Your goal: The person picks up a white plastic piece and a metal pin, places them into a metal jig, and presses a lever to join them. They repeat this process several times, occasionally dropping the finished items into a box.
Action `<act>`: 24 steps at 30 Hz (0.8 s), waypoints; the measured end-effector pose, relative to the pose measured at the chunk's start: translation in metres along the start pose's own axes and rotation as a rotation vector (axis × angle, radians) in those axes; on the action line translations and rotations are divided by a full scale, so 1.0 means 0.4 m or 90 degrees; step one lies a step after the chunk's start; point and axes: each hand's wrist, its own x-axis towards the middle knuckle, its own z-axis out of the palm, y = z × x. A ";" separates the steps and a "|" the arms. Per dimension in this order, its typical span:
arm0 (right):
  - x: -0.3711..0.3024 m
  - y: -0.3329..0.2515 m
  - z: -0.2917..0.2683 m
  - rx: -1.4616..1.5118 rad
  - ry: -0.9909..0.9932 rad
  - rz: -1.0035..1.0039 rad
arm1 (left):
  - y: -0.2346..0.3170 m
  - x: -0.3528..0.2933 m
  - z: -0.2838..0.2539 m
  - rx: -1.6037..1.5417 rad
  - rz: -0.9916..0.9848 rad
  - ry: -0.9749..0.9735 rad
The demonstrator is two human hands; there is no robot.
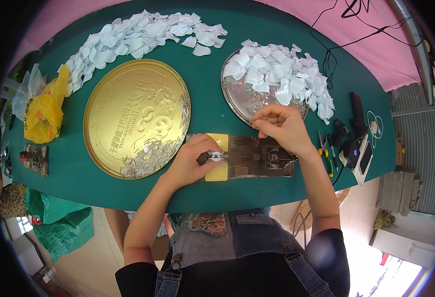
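The small white plastic clip piece sits on the yellow pad at the near end of the dark metal press tool, on the green table. It looks light, thin and easy to snap — best held by its edges. The left hand pinches it. The right hand is curled tight on the tool's top — I cannot tell around what. A gold round tray of small metal pins lies to the left.

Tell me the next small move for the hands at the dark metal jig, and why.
Probably press the small white shell-shaped piece down into the dark rusty metal jig. The left hand pinches it at the jig's yellow-padded end, while the right hand rests closed above the jig, seemingly ready to work it.
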 end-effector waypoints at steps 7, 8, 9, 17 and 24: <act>-0.004 -0.007 0.079 0.007 -0.195 0.005 | 0.003 -0.005 -0.007 -0.001 -0.038 -0.027; -0.003 -0.002 0.086 0.029 -0.226 -0.026 | 0.003 -0.003 -0.006 -0.002 -0.039 -0.026; -0.001 -0.004 0.089 0.029 -0.226 -0.025 | 0.003 -0.001 -0.004 -0.007 -0.025 -0.016; 0.003 -0.007 0.136 -0.210 -0.188 -0.095 | 0.000 -0.003 -0.004 0.007 -0.008 -0.004; -0.005 -0.013 0.171 -0.296 -0.155 -0.219 | -0.001 -0.002 -0.008 0.004 -0.004 -0.012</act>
